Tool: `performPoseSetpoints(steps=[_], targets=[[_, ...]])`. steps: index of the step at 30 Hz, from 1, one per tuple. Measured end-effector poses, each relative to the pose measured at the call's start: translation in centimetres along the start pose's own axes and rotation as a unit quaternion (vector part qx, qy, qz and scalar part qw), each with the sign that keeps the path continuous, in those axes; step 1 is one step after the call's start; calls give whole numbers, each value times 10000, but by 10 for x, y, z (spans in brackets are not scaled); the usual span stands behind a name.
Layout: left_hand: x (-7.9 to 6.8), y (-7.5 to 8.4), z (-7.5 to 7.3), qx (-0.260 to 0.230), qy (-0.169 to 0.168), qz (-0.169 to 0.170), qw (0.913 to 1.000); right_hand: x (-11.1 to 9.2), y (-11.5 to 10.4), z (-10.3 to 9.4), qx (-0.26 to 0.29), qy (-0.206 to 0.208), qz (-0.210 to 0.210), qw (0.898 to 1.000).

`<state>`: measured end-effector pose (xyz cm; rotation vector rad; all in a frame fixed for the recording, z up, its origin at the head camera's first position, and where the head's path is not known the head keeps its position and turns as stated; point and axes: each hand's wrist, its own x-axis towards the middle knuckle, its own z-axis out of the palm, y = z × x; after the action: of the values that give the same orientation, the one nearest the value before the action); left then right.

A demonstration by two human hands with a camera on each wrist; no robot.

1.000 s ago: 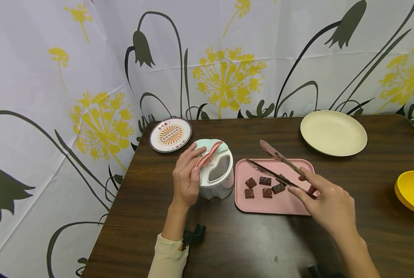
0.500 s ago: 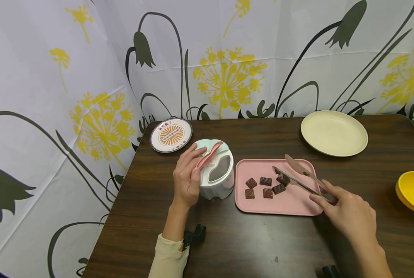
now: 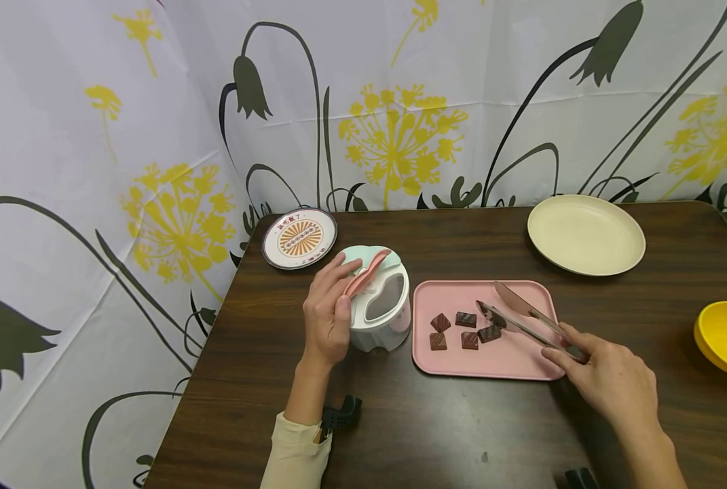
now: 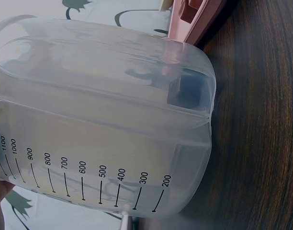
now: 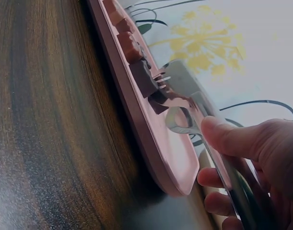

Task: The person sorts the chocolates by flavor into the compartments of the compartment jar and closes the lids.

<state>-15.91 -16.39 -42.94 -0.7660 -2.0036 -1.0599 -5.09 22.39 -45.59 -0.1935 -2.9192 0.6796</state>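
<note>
From my head, here it is: six chocolate pieces (image 3: 470,340) on one pink tray (image 3: 516,361), lying left of my right hand (image 3: 613,380) and a touch farther from me, while my left hand (image 3: 328,309) sits well apart on the far side of one lidded container (image 3: 383,334). So the right is nearer! It holds one pair of tongs (image 3: 515,298), thumb on one arm, the tongs' long axis running away from me and leftward across the tray's own left-to-right length, arms spread, one tip covering part of the rearmost right piece. The left curves partway round the container beside its one pink handle (image 3: 368,273). Around the dark surface (image 3: 424,435): two plates, one patterned (image 3: 300,238), one cream (image 3: 586,234), plus one yellow bowl (image 3: 726,339). Over to my left wrist: the container's clear wall fills everything, printed scale and all, just a fingertip peeking in. And my right wrist: the tips stand apart right by the end dark piece; whether they touch it, I can't tell.
</note>
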Motion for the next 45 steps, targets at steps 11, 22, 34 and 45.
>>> performPoseSetpoints(steps=[11, 22, 34, 45], targets=[[1, 0, -1, -18, 26, 10, 10000, 0, 1, -2, -67, 89, -14, 9999], [1, 0, -1, -16, 29, 5, 10000, 0, 1, -1, -101, 406, -238, 9988], [0, 0, -1, -40, 37, 27, 10000, 1, -10, -8, 272, 1201, -581, 9907], [0, 0, 0, -63, 28, 32, 10000, 2, -11, -7, 104, 639, -540, 9964]])
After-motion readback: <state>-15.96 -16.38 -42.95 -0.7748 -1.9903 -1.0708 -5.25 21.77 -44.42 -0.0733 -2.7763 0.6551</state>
